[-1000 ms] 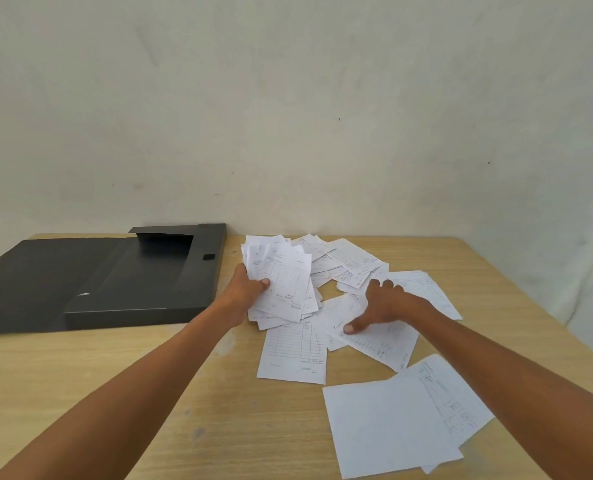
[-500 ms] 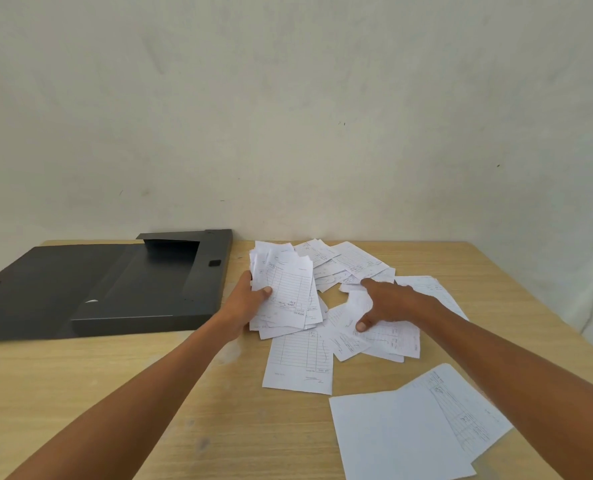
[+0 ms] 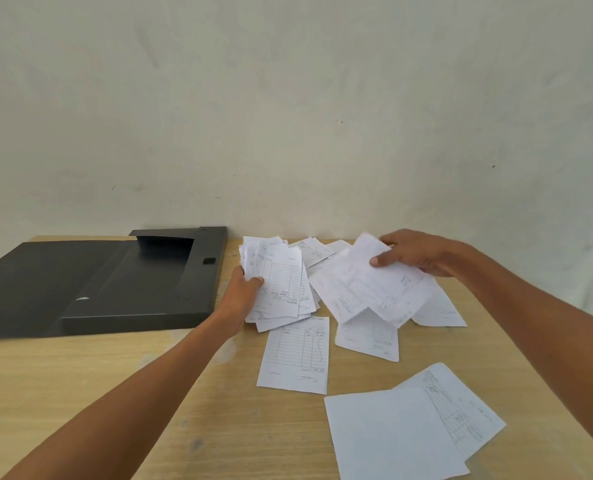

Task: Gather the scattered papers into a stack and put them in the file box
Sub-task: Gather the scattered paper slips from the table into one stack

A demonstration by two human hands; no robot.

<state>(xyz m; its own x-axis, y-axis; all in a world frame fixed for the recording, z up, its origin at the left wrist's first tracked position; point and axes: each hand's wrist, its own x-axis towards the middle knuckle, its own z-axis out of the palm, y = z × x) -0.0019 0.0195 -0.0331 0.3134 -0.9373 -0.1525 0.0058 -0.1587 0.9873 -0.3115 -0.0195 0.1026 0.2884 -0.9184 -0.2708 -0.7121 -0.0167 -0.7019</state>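
Note:
My left hand (image 3: pixel 241 292) grips a rough stack of white printed papers (image 3: pixel 279 282) just right of the black file box (image 3: pixel 142 289), thumb on top. My right hand (image 3: pixel 416 252) holds a few sheets (image 3: pixel 368 289) lifted off the table, hanging tilted toward the stack. Loose papers remain on the wooden table: one form (image 3: pixel 297 355) below the stack, one (image 3: pixel 369 336) under the lifted sheets, several (image 3: pixel 317 249) at the back, and two overlapping sheets (image 3: pixel 402 431) near the front right. The file box lies open, its lid (image 3: pixel 35 271) spread flat to the left.
The wooden table (image 3: pixel 80 393) stands against a pale wall (image 3: pixel 288 116). Its right edge slants down past my right forearm. Bare wood shows at the front left below the file box.
My right hand has picked up a few sheets from the table's middle and raised them up and to the right. My left hand keeps its grip on the stack.

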